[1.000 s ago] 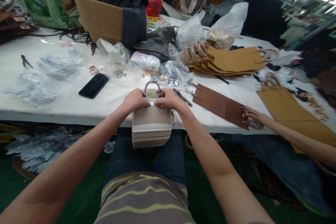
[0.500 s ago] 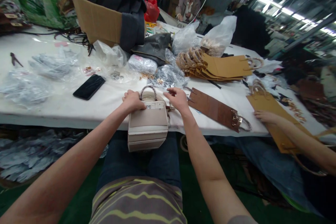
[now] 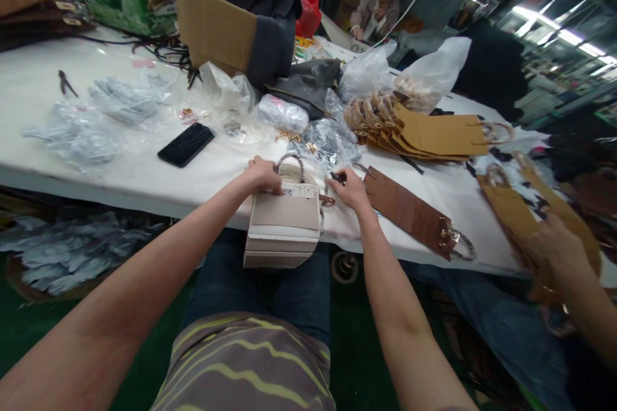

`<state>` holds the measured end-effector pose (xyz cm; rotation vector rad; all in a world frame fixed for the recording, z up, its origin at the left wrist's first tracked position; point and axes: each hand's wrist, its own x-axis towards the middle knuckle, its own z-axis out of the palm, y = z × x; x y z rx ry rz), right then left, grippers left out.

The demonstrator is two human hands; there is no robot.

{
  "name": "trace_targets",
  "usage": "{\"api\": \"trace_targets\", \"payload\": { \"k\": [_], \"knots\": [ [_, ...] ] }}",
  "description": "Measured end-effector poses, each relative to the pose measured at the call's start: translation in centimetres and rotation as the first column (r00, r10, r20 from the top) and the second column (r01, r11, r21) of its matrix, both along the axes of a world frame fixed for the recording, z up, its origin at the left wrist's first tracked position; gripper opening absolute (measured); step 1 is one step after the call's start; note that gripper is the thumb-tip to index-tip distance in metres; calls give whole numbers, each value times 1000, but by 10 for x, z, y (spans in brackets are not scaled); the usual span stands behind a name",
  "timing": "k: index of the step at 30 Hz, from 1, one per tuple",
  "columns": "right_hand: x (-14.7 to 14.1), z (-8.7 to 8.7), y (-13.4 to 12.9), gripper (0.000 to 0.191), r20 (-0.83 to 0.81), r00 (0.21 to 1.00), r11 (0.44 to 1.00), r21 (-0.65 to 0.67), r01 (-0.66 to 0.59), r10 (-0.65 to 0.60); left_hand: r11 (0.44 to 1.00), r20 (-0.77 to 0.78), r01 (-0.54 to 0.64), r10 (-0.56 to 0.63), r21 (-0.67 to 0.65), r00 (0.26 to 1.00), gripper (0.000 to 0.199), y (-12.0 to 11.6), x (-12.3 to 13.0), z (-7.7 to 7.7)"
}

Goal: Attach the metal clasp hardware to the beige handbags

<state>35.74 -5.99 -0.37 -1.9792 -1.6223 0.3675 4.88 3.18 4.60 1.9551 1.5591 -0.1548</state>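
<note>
A small beige handbag [image 3: 284, 215] with a braided top handle hangs partly over the table's front edge, above my lap. My left hand [image 3: 264, 176] is closed on its upper left corner, thumb by a small metal plate on the front. Just right of the bag, my right hand [image 3: 351, 187] pinches a small dark thing [image 3: 338, 177] that I cannot make out. Between that hand and the bag, a brown strap end [image 3: 326, 200] sticks out at the bag's side. A flat brown bag panel [image 3: 407, 209] with handles lies to the right of my right hand.
Behind the bag lie loose gold fittings [image 3: 289, 135] and plastic packets [image 3: 332, 141]. A phone [image 3: 186, 144] rests to the left; pliers [image 3: 67, 83] lie farther off. Tan panels [image 3: 434, 131] are piled back right. A co-worker's hand [image 3: 559, 244] handles tan panels at far right.
The view has swung left. A dark thing now shows in my right fingers, which sit slightly farther from the bag. My left hand keeps its hold. The co-worker's hand has lifted a tan panel.
</note>
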Motion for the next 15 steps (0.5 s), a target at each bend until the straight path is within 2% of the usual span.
{"api": "trace_targets", "payload": {
  "k": [2,4,7,9,11,15],
  "knots": [
    [3,1,-13,40,-84,994,988,133,79,-68,1000,23,-25,26,-8,999,85,-3,-1,-2],
    [4,2,-24,43,-242,961,941,275,197,-131,999,57,-36,36,-4,998,85,-6,-2,-4],
    [3,9,-30,39,-529,842,886,333,322,-108,999,80,-35,34,10,996,84,-7,-3,-5],
    [-2,21,-30,49,-629,774,887,314,340,-74,999,79,-34,33,7,996,85,-8,-3,-4],
    [-13,40,-29,59,-652,758,878,343,333,-33,999,79,-35,35,-11,996,85,-8,-4,-3],
    [-64,79,-21,65,-662,739,860,443,253,124,999,102,-39,40,-15,994,85,-7,-4,-2]
  ]
}}
